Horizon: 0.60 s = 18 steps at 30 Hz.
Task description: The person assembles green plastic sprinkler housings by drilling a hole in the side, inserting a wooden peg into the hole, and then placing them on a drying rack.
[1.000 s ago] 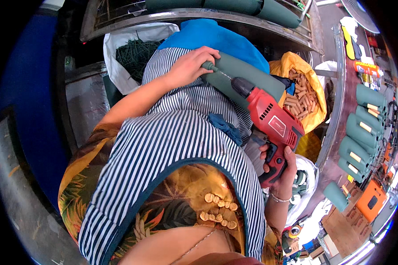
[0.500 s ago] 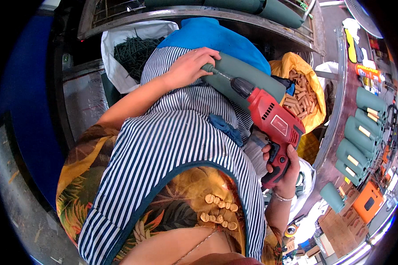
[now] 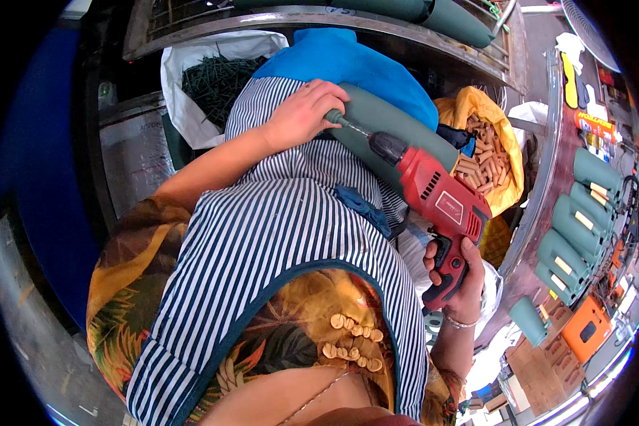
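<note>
My right hand point(image 3: 467, 284) is wrapped round the handle of a red power drill point(image 3: 447, 195), its fingers near the trigger. The black chuck carries a thin bit that points up and left, its tip at a small dark green stub point(image 3: 336, 117). My left hand point(image 3: 304, 113) closes round this stub with thumb and fingers, next to the end of a large green cylinder point(image 3: 397, 124). The cylinder lies across my lap, over a striped apron point(image 3: 263, 234) and a blue cloth point(image 3: 341, 53). Whether the bit is inside the stub cannot be told.
A white sack point(image 3: 174, 85) of thin dark green pieces stands at left. On the right, a yellow sack point(image 3: 515, 174) holds short brown tubes. Beyond it, a bench point(image 3: 529, 234) bears several green cylinders point(image 3: 575, 216) and an orange case point(image 3: 586, 329). A metal-framed rack point(image 3: 263, 27) stands ahead.
The drill and my right hand have shifted very slightly right and down. My left hand has moved a little left and still grips the stub.
</note>
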Each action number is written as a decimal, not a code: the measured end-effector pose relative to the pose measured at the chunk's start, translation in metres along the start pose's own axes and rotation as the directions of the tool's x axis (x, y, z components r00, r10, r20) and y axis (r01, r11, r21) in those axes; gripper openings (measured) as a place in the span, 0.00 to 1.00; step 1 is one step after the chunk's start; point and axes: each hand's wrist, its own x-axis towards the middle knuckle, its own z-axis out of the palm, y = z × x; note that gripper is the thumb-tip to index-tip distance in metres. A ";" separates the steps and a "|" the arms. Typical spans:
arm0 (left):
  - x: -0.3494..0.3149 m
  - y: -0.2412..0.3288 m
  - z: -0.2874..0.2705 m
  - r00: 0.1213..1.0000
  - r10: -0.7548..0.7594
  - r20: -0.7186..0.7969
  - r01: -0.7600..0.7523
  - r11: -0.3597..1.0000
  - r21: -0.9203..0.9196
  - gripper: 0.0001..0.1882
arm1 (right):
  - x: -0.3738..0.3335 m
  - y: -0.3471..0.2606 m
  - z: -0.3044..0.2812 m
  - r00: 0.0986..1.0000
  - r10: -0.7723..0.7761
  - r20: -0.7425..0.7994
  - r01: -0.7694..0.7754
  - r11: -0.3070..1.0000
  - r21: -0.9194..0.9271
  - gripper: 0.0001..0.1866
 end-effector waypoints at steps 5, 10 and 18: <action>-0.002 0.002 0.002 1.000 -0.013 -0.010 0.014 0.997 0.082 0.21 | -0.002 0.005 0.004 1.000 -0.011 0.004 0.011 1.000 -0.001 0.25; -0.003 0.000 0.004 0.999 -0.026 0.021 0.024 0.998 0.065 0.21 | -0.003 0.005 0.010 1.000 -0.019 -0.008 0.019 1.000 0.003 0.25; -0.006 0.001 0.005 0.998 -0.053 0.025 0.052 0.998 0.044 0.20 | 0.001 0.009 0.008 1.000 -0.022 0.016 0.022 1.000 0.003 0.25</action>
